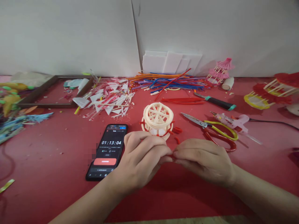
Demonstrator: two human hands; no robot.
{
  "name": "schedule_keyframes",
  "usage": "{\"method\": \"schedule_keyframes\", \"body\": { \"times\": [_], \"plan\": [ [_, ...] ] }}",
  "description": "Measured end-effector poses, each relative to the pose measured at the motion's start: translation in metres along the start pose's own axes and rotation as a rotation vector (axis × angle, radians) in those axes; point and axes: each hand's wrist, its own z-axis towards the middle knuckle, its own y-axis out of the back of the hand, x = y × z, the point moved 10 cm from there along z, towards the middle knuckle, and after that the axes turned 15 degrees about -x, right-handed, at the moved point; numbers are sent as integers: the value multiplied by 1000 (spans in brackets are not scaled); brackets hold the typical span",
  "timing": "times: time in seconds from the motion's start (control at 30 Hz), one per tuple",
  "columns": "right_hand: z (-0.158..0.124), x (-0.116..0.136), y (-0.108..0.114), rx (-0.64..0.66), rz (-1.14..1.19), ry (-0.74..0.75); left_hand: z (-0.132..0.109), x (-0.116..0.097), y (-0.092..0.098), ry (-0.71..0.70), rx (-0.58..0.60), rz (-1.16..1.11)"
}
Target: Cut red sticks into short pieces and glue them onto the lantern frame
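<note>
My left hand (144, 157) and my right hand (205, 160) meet fingertip to fingertip over the red table, both pinched closed. A short piece of red pipe cleaner (172, 156) shows between them, mostly hidden by the fingers. Just beyond my hands stands a cream-coloured round frame (158, 115) with a spoked wheel-like top and red bits around its lower part. My left fingers hide part of its base. Several short red pieces (177, 130) lie at its right side.
A phone (107, 152) showing a timer lies left of my left hand. Scissors (207, 124), a pink glue gun (233, 123) and a black-handled cutter (219, 102) lie to the right. Pipe cleaners (168, 82), scraps (107, 96) and a dark frame (42, 90) lie farther back.
</note>
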Motion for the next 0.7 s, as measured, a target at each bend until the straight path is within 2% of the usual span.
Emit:
{"method": "schedule_keyframes", "body": {
  "times": [0.23,0.47,0.7],
  "plan": [
    [-2,-3,-5,10,101,-66,2,-4,2,-39,-1,-13],
    [-3,-7,-11,68,157,-128,-1,-9,-1,-81,62,-11],
    [-2,-2,-12,89,167,-94,-1,-14,0,-139,68,18]
  ]
}}
